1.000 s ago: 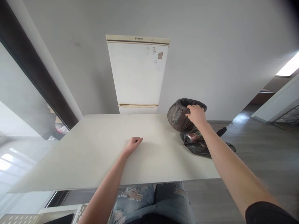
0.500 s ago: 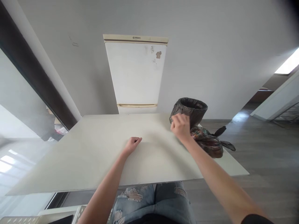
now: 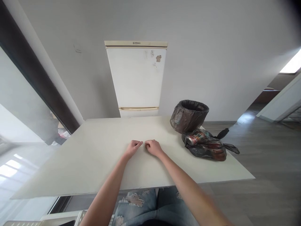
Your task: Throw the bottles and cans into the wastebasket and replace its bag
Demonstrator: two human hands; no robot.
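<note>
My left hand (image 3: 134, 148) rests on the white table (image 3: 101, 157), its fingers curled in a loose fist and the thumb pointing right. Just beside it, with a small gap between, lies my right hand (image 3: 154, 147), also closed on the tabletop. Nothing shows in either hand. To the right of my right hand is a thin black plastic bag (image 3: 204, 147) with loose handles. Through it I can make out a drink can (image 3: 192, 139) and other reddish items. Behind the bag stands a bin (image 3: 188, 117) lined with a dark bag, its mouth open upward.
Beyond the table's far edge a white fridge (image 3: 136, 75) stands against the grey wall. Below the near left edge are pale perforated baskets (image 3: 77, 216). Grey wood flooring (image 3: 258, 150) extends to the right.
My right hand has moved left and down from in front of the bin to the table beside my left hand. The bin and black bag are now unobstructed. My left hand stays put.
</note>
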